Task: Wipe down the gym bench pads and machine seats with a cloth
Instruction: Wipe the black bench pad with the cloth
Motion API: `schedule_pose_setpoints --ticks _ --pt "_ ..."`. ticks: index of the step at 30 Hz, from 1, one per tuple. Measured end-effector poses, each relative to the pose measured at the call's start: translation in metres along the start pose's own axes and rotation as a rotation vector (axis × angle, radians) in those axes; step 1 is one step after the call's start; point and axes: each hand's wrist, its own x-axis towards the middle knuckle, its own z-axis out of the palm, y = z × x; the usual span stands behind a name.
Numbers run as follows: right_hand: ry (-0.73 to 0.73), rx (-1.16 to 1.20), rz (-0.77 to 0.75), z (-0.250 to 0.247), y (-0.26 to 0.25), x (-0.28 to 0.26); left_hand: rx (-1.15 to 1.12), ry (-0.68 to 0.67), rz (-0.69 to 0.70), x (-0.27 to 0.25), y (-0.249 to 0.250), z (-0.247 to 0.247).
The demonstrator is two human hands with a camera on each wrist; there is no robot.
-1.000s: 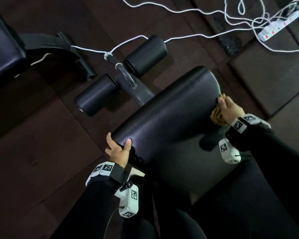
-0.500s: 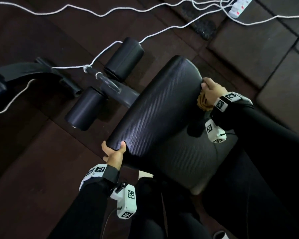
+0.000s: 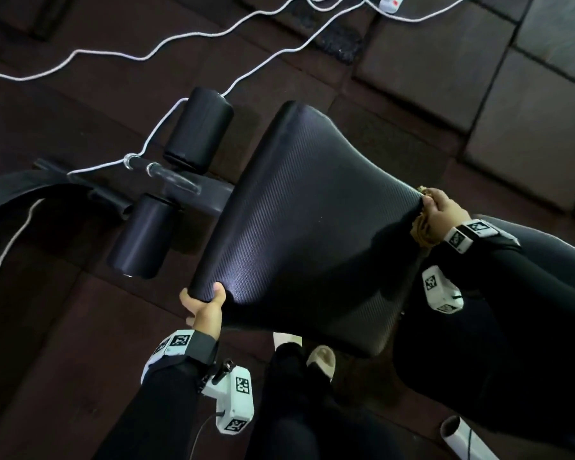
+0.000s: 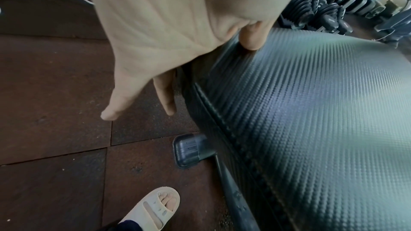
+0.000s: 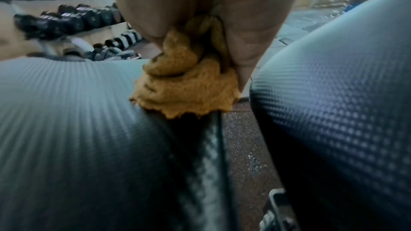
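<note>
The left hand [image 3: 204,308] grips the bench pad [image 3: 312,227] corner; the right hand [image 3: 443,210] seemingly presses a bunched cloth [image 5: 189,83] against its edge.

Most of the cloth [image 3: 420,227] is hidden in the head view, bunched between the right hand [image 3: 445,210] and the pad [image 3: 312,210] edge; only a crumpled fringe shows. The left hand [image 3: 203,307] has its fingers tucked under the pad's corner, out of sight. The power strip [image 3: 392,1] is cut by the top edge above the pad. In the right wrist view the dumbbells [image 5: 66,17] behind the pad are blurred. A white tube [image 3: 462,439] below the pad runs off the bottom edge.
</note>
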Motion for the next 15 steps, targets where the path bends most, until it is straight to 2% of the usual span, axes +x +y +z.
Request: schedule_pose_setpoints --ticks 7,10,15 --pt "0.103 0.356 0.127 0.024 0.012 -0.032 -0.125 0.012 0.041 0.017 -0.004 0.004" --pt "0.076 0.486 0.17 0.05 0.024 -0.075 -0.158 0.011 0.039 0.024 -0.005 0.005" --pt "0.088 0.588 0.155 0.106 0.039 -0.165 -0.168 0.034 0.068 0.029 -0.005 0.006"
